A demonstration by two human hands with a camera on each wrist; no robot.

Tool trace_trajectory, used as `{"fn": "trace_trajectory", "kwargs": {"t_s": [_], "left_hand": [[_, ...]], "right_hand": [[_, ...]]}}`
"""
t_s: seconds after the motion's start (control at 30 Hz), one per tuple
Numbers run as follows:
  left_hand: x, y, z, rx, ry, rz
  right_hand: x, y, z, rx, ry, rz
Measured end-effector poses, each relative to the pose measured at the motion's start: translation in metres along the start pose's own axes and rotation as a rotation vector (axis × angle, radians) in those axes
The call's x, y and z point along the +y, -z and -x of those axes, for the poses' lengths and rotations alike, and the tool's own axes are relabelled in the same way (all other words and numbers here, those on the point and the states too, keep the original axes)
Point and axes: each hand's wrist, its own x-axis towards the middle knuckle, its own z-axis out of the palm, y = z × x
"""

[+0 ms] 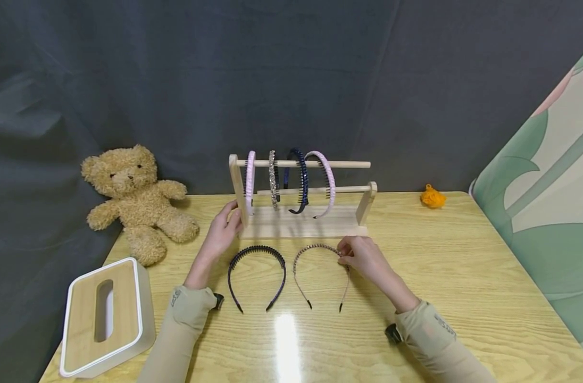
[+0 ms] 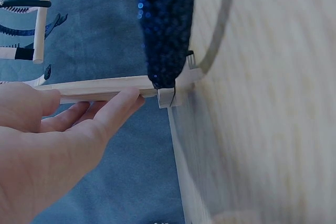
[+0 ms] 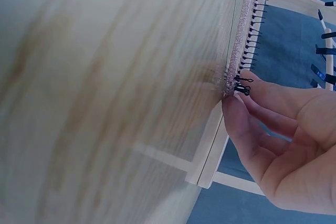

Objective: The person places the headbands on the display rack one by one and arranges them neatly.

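My left hand [image 1: 224, 229] touches the left upright [image 2: 94, 88] of a wooden headband rack [image 1: 301, 229], fingers fairly straight along its outer side. With thumb and fingertips, my right hand [image 1: 365, 255] pinches a thin rose-gold beaded headband [image 1: 315, 246] by its right side; small black teeth [image 3: 254, 40] line its inner edge. A dark toothed headband [image 1: 257, 248] lies to its left, in front of the rack. On the rack hang two pale lilac headbands [image 1: 250, 181] [image 1: 327, 175], a silver glittery one [image 1: 272, 178] and a dark navy one [image 1: 303, 178].
A tan teddy bear [image 1: 140, 194] sits at the back left of the wooden table [image 1: 464, 298]. A tissue box [image 1: 81, 324] with a wood-look lid stands at the front left. Toward the back right lies a small orange bundle [image 1: 432, 198]. A dark curtain [image 1: 296, 80] hangs behind.
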Motion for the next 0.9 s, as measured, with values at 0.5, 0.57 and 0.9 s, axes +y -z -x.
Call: {"fn": "trace_trajectory", "kwargs": {"t_s": [0.5,0.57,0.9], "left_hand": [[-0.0006,-0.0005,-0.0003,0.004,0.006,-0.005],[-0.0006,-0.0006,-0.0005,0.004,0.005,-0.003],[-0.0011,-0.0005,-0.0012,0.005,0.002,-0.017]], "right_hand": [[-0.002,0.0011,0.0003,-0.005,-0.003,-0.005],[-0.0021,0.0011,0.0005,-0.003,0.001,-0.003],[-0.0037,0.0037,0.0018,0.005,0.01,0.002]]}}
